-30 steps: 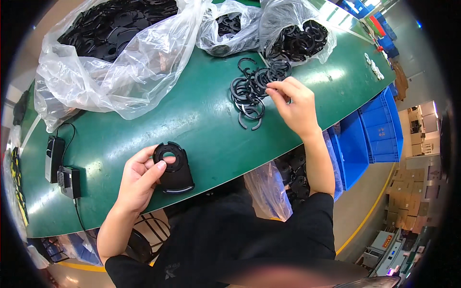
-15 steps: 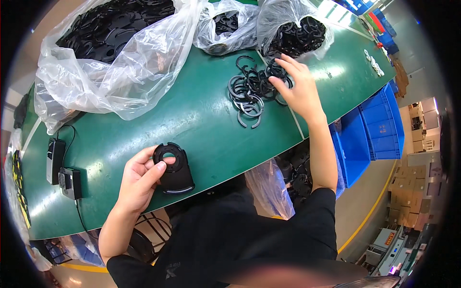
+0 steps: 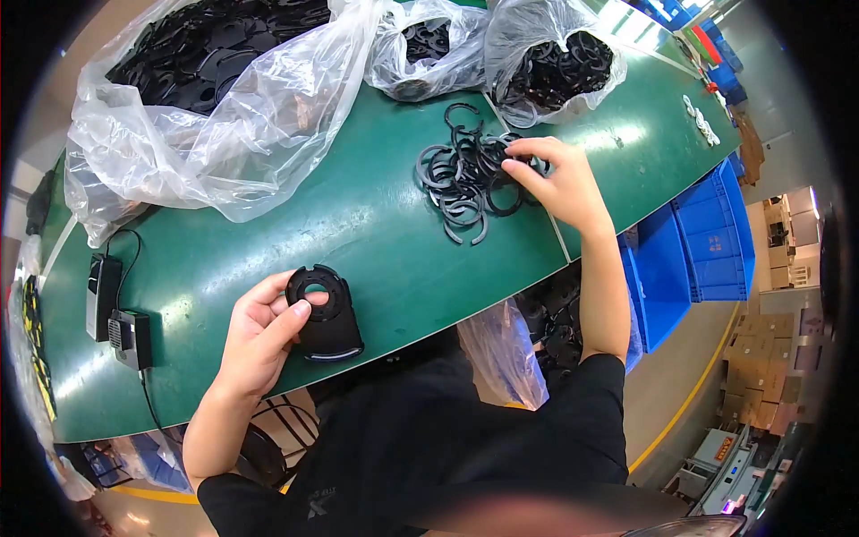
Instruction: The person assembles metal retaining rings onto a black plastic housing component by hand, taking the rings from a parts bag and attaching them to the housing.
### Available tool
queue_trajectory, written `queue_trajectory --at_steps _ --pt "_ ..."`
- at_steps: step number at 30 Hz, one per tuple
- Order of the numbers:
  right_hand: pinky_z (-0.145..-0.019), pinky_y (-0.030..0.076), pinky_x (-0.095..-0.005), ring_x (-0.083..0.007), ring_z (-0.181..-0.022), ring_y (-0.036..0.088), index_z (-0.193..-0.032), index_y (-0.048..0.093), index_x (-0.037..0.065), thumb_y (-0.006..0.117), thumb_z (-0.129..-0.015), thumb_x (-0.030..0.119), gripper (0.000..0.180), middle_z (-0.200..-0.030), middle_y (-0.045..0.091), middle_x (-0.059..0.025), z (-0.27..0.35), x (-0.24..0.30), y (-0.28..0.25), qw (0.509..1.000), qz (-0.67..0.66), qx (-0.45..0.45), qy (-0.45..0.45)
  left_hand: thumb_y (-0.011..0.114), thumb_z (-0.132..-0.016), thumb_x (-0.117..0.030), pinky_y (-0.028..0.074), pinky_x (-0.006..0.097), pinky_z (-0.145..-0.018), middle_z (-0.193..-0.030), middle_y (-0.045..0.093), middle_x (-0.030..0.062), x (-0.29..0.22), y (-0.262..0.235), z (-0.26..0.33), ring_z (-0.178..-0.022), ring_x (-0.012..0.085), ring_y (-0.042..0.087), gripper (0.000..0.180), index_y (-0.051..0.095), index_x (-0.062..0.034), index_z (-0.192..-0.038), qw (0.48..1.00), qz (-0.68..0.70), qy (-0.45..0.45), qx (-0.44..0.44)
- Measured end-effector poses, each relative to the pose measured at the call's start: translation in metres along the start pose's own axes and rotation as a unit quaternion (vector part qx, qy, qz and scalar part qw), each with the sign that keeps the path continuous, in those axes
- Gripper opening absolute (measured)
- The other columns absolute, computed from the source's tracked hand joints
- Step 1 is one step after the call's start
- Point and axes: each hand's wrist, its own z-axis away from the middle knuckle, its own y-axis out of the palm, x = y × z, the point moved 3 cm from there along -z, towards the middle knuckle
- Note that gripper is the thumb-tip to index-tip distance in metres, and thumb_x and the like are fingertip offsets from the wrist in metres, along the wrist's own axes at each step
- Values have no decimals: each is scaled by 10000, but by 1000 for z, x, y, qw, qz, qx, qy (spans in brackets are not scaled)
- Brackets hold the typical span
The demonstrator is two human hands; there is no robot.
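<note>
My left hand (image 3: 257, 342) grips a flat black plastic part (image 3: 328, 333) near the table's front edge. The part has a round ring-shaped end with a hole, and my thumb lies over that end. Farther right, my right hand (image 3: 565, 186) is at the edge of a loose pile of black open rings (image 3: 462, 179). Its thumb and forefinger are pinched at one of these C-shaped rings; the fingers partly hide it. Several rings in the pile overlap and tangle.
Across the back of the green table (image 3: 358, 219) stand a large clear bag (image 3: 259, 170) of black parts and two smaller bags (image 3: 394, 80) (image 3: 501, 54) of black pieces. Black boxy devices (image 3: 131, 340) with a cable are at left. Blue crates (image 3: 711, 237) stand beyond the right edge.
My right hand has moved slightly nearer and down over the pile, and its fingers have drawn closer together. Some rings have shifted. My left hand and its part have stayed put.
</note>
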Motion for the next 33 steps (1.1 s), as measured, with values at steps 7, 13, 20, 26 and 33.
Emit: queue_trajectory --at_steps 7,13,20,26,33 --pt "-647 463 -300 -200 -703 587 -880 658 -3 689 -732 87 175 -814 611 -99 -20 -24 -8 994 79 -63 35 549 -870 -63 481 262 -812 -1025 629 93 1 2 -1 -922 133 602 346 462 22 -1194 1000 -4 -9 -2" --pt "-597 435 -296 -184 -633 524 -843 657 -4 692 -720 61 143 -761 556 -86 -25 -26 1 989 134 -57 -21 547 -870 -66 484 265 -800 -1028 628 93 -1 0 -2 -917 135 603 347 460 22 -1195 1000 -1 -1 -14" --pt "-540 407 -203 -43 -612 500 -824 638 -20 662 -796 90 115 -704 573 18 2 -2 -31 954 -231 -114 153 542 -875 -71 484 241 -765 -1035 626 91 2 -2 0 -893 122 606 352 457 21 -1204 1000 -4 -4 -10" --pt "-559 445 -245 -131 -646 566 -763 629 -2 658 -757 33 46 -724 596 -57 24 96 15 989 -136 53 -12 556 -880 -97 470 196 -658 -1002 639 76 2 -4 -1 -806 82 601 365 458 12 -1214 998 -8 2 -55" --pt "-534 456 -331 -235 -600 553 -654 586 47 698 -710 154 165 -626 514 -55 30 132 83 981 21 76 -175 547 -887 -80 514 246 -707 -980 638 92 -4 -3 -7 -819 124 627 354 448 20 -1213 998 13 24 -52"
